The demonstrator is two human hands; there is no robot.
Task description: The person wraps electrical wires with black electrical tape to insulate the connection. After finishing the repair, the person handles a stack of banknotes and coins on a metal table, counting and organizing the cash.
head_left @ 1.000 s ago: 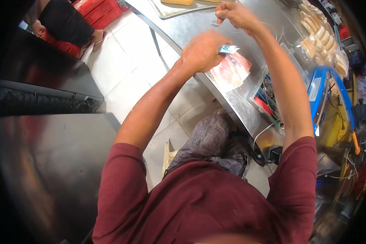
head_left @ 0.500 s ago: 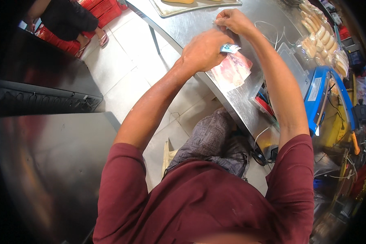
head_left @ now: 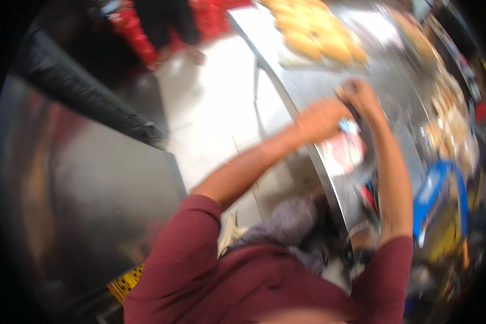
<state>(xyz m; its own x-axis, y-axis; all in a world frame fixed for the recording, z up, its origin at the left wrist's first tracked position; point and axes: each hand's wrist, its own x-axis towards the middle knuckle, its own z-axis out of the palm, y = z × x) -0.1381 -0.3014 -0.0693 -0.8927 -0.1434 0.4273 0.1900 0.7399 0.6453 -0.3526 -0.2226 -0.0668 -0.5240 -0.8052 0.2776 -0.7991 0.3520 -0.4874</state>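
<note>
My left hand (head_left: 323,120) is closed above the metal table (head_left: 386,102). A blue-and-white banknote (head_left: 349,126) pokes out beneath its fingers. Right under it, pinkish banknotes (head_left: 342,154) lie on the table near its left edge. My right hand (head_left: 360,96) is beside the left hand, a little farther off, its fingertips pinched together. Something dark shows between the two hands; blur hides what it is, and what the right fingers hold cannot be made out.
Golden bread loaves (head_left: 313,35) lie on a tray at the table's far end. Bagged rolls (head_left: 451,121) and a blue machine with a handle (head_left: 433,194) stand on the right. A person (head_left: 164,24) is near red crates (head_left: 213,16) at far left. A metal cabinet (head_left: 108,200) is on my left.
The view has swung, so more of the bread tray shows and everything sits lower and farther right. Both hands stay close together over the banknotes, the blue one still at my left hand.
</note>
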